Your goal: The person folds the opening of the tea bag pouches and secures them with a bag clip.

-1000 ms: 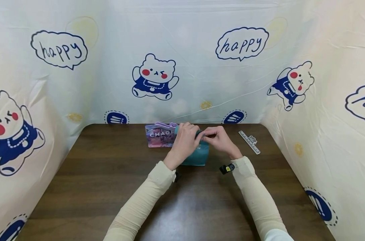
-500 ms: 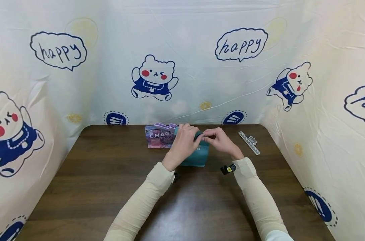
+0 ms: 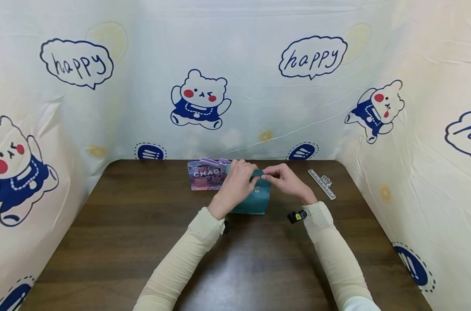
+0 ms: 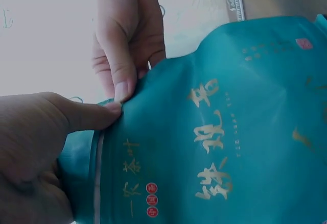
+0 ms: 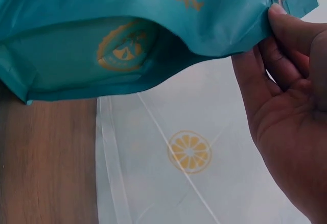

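Note:
A teal tea pouch (image 3: 254, 202) with gold characters stands before both hands; its printed front fills much of the left wrist view (image 4: 173, 127). My left hand (image 3: 236, 185) grips the pouch's top band, thumb along the seal line. At the corner of that band, my right hand (image 3: 287, 180) pinches the edge between thumb and fingers. The two thumbs meet or nearly meet there in the left wrist view. In the right wrist view, the gusseted bottom (image 5: 122, 55) of the pouch shows. My left hand hides part of the pouch in the head view.
Behind and left lies a pink-purple printed pouch (image 3: 206, 178) with a lilac clip (image 3: 216, 162) along its top. A white ruler-like clip (image 3: 321, 183) lies to the right on the brown wooden table (image 3: 142, 242). Printed cloth (image 3: 251, 86) encloses the back and sides.
My right hand and wrist have shifted slightly right, and more of the teal band shows between the hands. My left hand keeps its grip nearly in place.

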The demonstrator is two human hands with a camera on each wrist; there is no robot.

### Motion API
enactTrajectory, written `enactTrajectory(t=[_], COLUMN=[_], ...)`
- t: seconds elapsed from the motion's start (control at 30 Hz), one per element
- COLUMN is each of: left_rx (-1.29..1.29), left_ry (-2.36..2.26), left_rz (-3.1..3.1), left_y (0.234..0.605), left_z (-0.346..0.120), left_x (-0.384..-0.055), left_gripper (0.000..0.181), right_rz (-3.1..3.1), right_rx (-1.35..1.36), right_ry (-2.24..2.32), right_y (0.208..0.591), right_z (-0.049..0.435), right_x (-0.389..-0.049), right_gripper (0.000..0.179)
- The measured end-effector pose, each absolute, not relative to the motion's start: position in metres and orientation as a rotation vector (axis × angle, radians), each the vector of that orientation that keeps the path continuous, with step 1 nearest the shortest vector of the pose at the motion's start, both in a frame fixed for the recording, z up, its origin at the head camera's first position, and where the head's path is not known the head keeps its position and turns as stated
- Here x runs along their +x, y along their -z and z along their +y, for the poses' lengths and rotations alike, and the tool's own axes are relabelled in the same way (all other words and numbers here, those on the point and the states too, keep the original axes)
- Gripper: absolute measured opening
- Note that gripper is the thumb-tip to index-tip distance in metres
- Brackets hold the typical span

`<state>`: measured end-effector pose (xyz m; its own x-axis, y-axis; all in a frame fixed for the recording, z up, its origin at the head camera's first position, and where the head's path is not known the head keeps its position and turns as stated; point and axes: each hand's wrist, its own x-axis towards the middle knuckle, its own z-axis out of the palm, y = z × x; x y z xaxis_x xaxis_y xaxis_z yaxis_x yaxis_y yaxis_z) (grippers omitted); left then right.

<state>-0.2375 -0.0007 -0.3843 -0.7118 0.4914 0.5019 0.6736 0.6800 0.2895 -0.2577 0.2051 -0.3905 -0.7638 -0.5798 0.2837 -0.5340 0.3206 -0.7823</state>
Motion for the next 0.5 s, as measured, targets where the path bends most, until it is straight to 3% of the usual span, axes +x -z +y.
enactTrajectory(t=[0.23,0.5], left_rx=[-0.885,-0.863], left_ry=[0.660,0.689], left_rz=[-2.493,-2.494], left_y=[0.385,0.386], left_z=[0.003,0.003], left_x=[-0.236,-0.238], left_gripper=[0.009,0.011], right_rz=[2.556,2.607], right_rx=[-0.922,-1.023], right_ry=[1.677,1.715], right_y=[0.399,0.401], right_z=[0.206,0.206], right_x=[-0.258,-0.255], right_gripper=[0.012,0.013])
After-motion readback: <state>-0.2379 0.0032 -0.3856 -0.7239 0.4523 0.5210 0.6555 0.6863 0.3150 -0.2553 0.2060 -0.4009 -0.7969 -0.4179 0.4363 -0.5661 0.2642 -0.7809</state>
